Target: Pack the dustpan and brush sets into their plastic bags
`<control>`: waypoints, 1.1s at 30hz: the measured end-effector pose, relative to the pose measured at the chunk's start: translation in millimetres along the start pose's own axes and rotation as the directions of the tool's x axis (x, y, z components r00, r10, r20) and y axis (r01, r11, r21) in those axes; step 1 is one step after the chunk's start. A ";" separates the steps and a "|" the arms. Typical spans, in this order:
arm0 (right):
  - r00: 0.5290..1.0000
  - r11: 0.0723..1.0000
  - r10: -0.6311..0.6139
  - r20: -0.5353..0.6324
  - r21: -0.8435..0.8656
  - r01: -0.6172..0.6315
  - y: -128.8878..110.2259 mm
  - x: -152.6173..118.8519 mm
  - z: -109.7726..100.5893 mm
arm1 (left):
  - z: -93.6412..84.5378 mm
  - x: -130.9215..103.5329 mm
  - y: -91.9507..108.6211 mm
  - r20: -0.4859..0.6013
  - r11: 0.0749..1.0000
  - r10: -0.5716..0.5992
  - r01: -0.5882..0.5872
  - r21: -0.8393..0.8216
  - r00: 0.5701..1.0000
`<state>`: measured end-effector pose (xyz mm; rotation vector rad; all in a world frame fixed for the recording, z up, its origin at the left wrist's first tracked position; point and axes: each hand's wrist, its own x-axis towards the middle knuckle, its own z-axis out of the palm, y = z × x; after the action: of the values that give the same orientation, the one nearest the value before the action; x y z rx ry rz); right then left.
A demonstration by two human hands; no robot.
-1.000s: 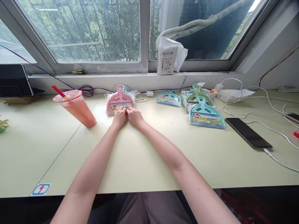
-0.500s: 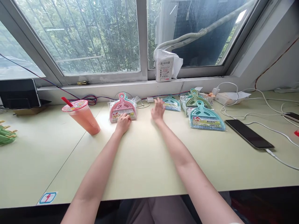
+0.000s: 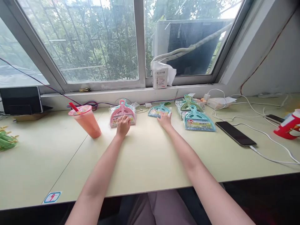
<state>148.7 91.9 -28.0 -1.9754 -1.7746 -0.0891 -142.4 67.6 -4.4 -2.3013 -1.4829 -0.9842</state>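
Note:
In the head view, a pink dustpan-and-brush set point(image 3: 122, 110) in clear wrapping lies at the back centre-left, with a teal handle showing behind it. My left hand point(image 3: 123, 125) is closed at its lower front edge, fingers curled over the wrapping and fingertips partly hidden. To the right, a flat blue dustpan-and-brush set point(image 3: 159, 108) has its lower right edge under my right hand point(image 3: 166, 120). Those fingers are bent onto the wrapping, the grip partly hidden. Further right, a green dustpan set point(image 3: 189, 103) lies behind another blue dustpan set point(image 3: 199, 120).
A lidded cup with a red straw point(image 3: 87, 122) stands at left, near a tablet point(image 3: 21, 100). A phone point(image 3: 235, 133) on a white cable and a red cup point(image 3: 289, 126) are at right. A white packet point(image 3: 160, 78) stands on the windowsill.
My right hand has come down onto the flat blue dustpan set, which has shifted left, away from the green one. My left hand stays at the pink set. The view has tilted up and turned right.

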 end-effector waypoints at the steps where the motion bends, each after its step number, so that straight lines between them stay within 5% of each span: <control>1: 1.000 1.000 -0.030 0.000 0.005 0.030 2.2 -6.5 -5.0 | -0.6 -0.3 -0.2 0.000 1.000 0.003 -0.003 -0.004 1.000; 8: 0.967 0.966 -0.257 -0.007 -0.026 0.256 14.9 -79.9 -44.9 | -10.4 -12.3 22.0 -0.078 0.995 -0.054 0.047 -0.085 0.995; 13: 0.895 0.894 -0.445 0.022 -0.052 0.446 6.2 -121.3 -65.5 | -2.1 -18.4 66.5 0.173 0.956 -0.188 0.221 -0.194 0.967; 15: 0.861 0.860 -0.508 0.027 -0.035 0.509 1.0 -124.0 -68.4 | 3.9 -13.3 80.0 0.345 0.921 -0.265 0.342 -0.188 0.900; 18: 0.824 0.824 -0.566 0.022 0.050 0.564 -3.6 -120.1 -68.9 | 9.0 3.3 89.2 0.607 0.841 -0.347 0.523 -0.135 0.715; 20: 0.825 0.821 -0.565 0.009 0.109 0.561 -4.2 -117.1 -68.9 | 10.1 15.9 90.2 0.661 0.839 -0.347 0.536 -0.098 0.665; 24: 0.808 0.793 -0.590 -0.004 0.188 0.580 -5.0 -116.5 -71.2 | 14.9 28.7 91.1 0.590 0.883 -0.356 0.468 -0.043 0.725; 29: 0.760 0.751 -0.649 -0.029 0.134 0.647 -10.3 -121.7 -72.7 | 15.4 15.3 93.9 0.552 0.918 -0.298 0.393 -0.057 0.778; 31: 0.759 0.755 -0.649 -0.049 0.075 0.651 -10.1 -122.9 -71.9 | 8.7 7.2 95.7 0.571 0.847 -0.327 0.502 -0.176 0.753; 33: 0.756 0.755 -0.652 -0.069 0.044 0.655 -7.4 -122.4 -71.3 | 1.6 1.7 98.4 0.592 0.676 -0.374 0.647 -0.353 0.714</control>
<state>141.2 -48.2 -6.6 -1.1992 -2.3218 -0.3014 -55.3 24.3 11.1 -2.6928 -2.4760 -1.1411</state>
